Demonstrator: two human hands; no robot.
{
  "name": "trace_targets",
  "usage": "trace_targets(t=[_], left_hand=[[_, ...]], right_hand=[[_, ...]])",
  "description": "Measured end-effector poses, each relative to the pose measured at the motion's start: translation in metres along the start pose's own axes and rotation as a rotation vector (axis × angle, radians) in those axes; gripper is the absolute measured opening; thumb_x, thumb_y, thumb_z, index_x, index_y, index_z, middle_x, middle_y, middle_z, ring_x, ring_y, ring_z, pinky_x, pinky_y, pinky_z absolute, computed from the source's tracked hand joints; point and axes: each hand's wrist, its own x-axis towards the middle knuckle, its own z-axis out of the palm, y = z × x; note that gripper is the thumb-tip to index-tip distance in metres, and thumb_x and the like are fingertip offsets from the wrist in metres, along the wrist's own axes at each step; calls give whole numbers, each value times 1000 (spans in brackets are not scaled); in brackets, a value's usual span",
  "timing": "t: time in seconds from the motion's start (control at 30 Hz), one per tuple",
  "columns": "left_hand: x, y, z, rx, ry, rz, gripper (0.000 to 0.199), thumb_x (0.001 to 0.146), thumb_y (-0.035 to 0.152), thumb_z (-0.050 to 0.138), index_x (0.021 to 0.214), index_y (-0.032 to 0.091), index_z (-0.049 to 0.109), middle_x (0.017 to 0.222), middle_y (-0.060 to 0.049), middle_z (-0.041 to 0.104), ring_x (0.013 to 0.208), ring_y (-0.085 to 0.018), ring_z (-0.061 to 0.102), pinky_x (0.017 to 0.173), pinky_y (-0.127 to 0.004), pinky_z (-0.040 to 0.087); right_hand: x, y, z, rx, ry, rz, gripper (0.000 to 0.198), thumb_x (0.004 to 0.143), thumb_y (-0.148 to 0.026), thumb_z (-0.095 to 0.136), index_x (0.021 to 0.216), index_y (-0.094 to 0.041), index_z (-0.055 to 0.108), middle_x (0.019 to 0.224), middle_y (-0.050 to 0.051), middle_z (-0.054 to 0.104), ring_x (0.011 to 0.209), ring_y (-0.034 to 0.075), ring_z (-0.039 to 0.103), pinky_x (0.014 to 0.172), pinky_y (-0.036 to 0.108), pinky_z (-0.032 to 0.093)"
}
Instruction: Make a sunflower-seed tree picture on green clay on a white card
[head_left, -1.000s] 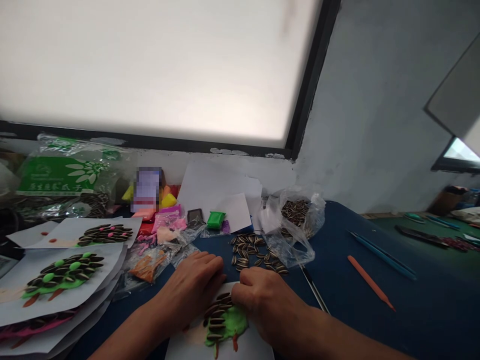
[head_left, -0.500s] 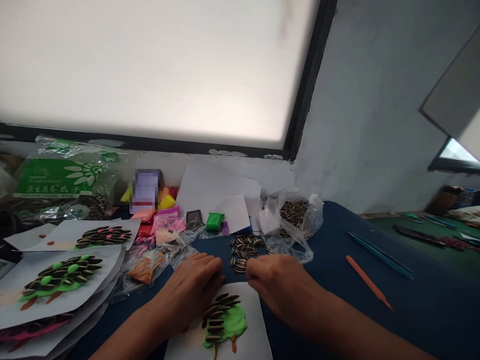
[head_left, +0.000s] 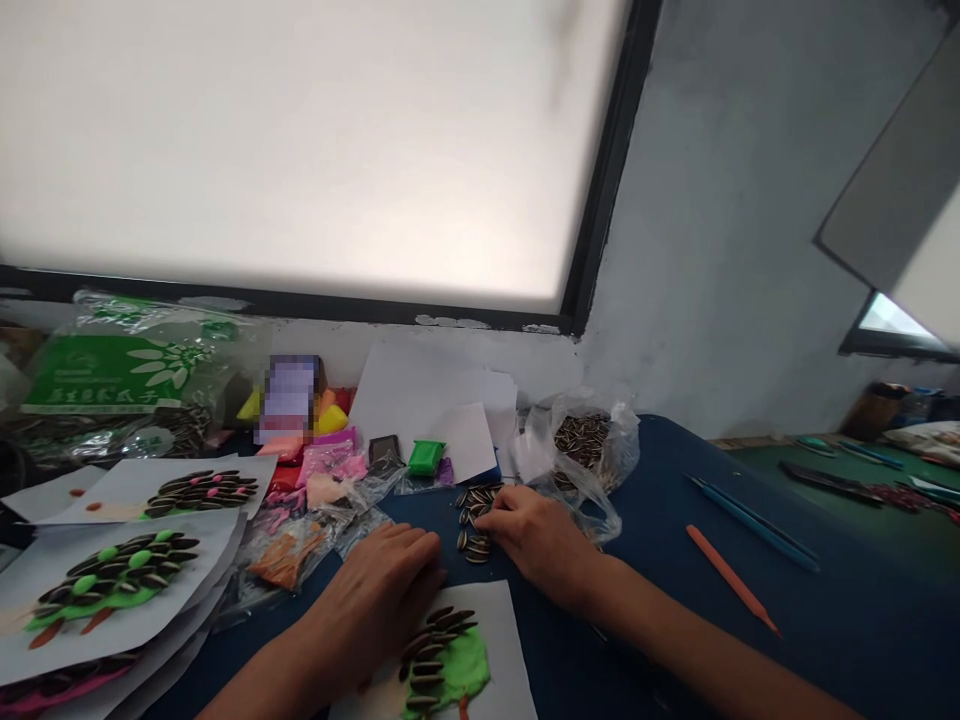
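My right hand (head_left: 538,540) is at the small pile of striped sunflower seeds (head_left: 474,545), thumb and fingertips pinched together on a seed there. My left hand (head_left: 386,585) lies over the upper left edge of a white paper sheet (head_left: 506,640), its fingers curled together and their tips hidden. On that sheet is a bright green clay shape (head_left: 466,668) with rows of sunflower seeds set in its left and upper part. Brown clay legs show at its lower edge.
At left lie stacked sheets (head_left: 214,590) with similar seed pictures. Clay packets, including a green one (head_left: 426,458), stand behind my left hand. A plastic bag of seeds (head_left: 585,450) is beyond my right hand. An orange tool (head_left: 731,580) and blue tweezers (head_left: 757,525) lie at right.
My right hand has moved from the top edge of the sheet forward to the seed pile. My left hand stays near the sheet's upper left. The view has shifted slightly.
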Motion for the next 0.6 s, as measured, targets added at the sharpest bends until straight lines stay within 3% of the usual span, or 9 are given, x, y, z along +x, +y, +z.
trace_targets(t=[0.33, 0.5, 0.6], left_hand=[[0, 0, 0, 12, -4, -3, 26, 95, 20, 37, 70, 20, 41, 70, -1, 53, 64, -17, 47, 63, -30, 33], [0, -3, 3, 24, 26, 15, 28, 96, 20, 38, 68, 21, 40, 68, -1, 52, 63, -17, 46, 61, -29, 31], [0, -7, 7, 15, 45, 35, 28, 97, 21, 37, 69, 21, 41, 68, -1, 52, 63, -17, 47, 60, -29, 30]], right_hand=[[13, 5, 6, -37, -3, -29, 14, 92, -11, 60, 89, -14, 73, 95, 9, 67, 86, 20, 61, 72, 28, 43], [10, 17, -6, 15, 60, 7, 13, 95, -10, 55, 97, -13, 68, 93, 8, 68, 85, 18, 63, 72, 26, 43], [5, 22, -17, 51, 89, 63, 13, 93, -9, 57, 99, -14, 67, 82, 4, 70, 73, 16, 63, 65, 24, 41]])
